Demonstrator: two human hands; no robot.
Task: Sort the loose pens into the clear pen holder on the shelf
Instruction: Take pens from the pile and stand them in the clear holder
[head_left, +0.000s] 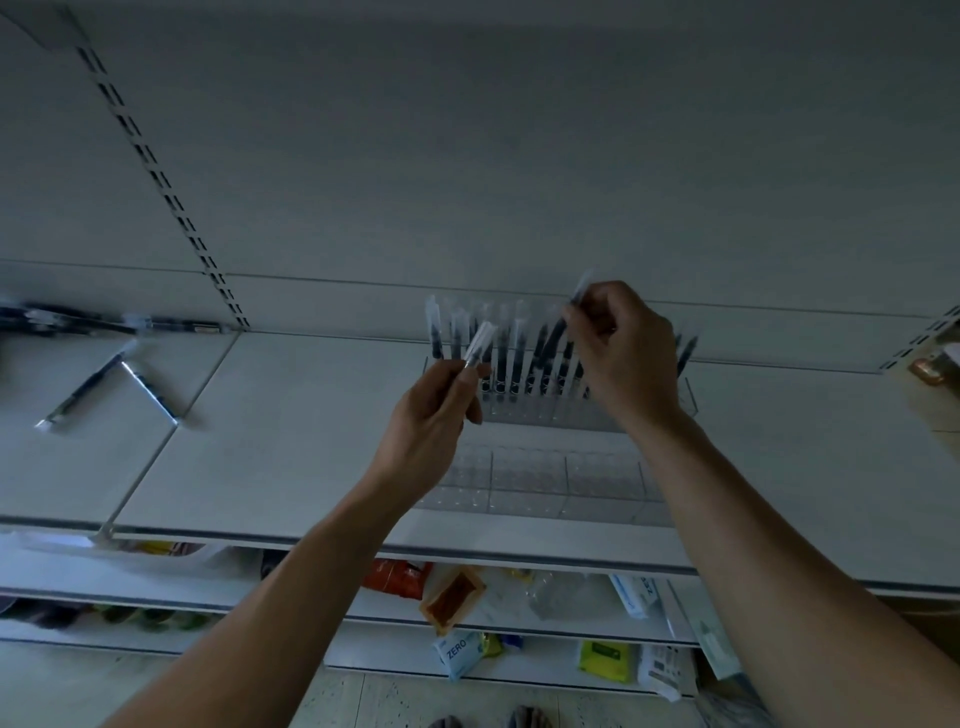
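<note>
A clear pen holder (550, 475) with rows of round slots sits on the white shelf (291, 431). Several black pens with clear caps (506, 348) stand upright in its back rows. My left hand (434, 415) pinches one pen (479, 345) by its lower end, cap pointing up, just left of the standing pens. Over the right part of the back row, my right hand (626, 353) grips another pen (581, 288), whose cap sticks up above the fingers. Two loose pens (83, 389) (150, 389) lie on the shelf at the left.
More pens (104, 319) lie along the shelf's back edge at the far left. A slotted upright (161, 182) runs up the back panel. Lower shelves hold packets (452, 597) and boxes. A brown object (932, 369) sits at the far right.
</note>
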